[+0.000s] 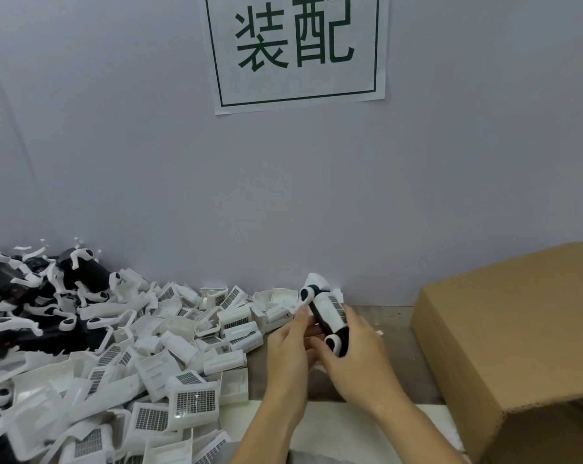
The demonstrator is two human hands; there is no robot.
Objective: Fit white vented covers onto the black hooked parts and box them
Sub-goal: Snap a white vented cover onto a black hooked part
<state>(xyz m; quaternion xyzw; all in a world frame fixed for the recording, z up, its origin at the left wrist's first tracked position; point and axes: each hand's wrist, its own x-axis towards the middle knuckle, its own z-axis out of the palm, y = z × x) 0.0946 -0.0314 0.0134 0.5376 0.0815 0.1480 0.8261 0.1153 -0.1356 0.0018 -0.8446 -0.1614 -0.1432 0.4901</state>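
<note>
Left fingers [300, 314]: curled against the black hooked part [318, 321], which is steadied above the bench [394, 326].
Right fingers [352, 318]: wrapped over the white vented cover [333, 309]; it should be pressed squarely until seated.
Box [504, 333]: waiting just right.

The covers [196, 401] heaped on the desk are white, each with a dark grid of vents. The hooked parts [82, 272] are black with white trim. The box [518, 329] is plain brown cardboard. The wall sign [297, 48] is white with dark green characters and border.
</note>
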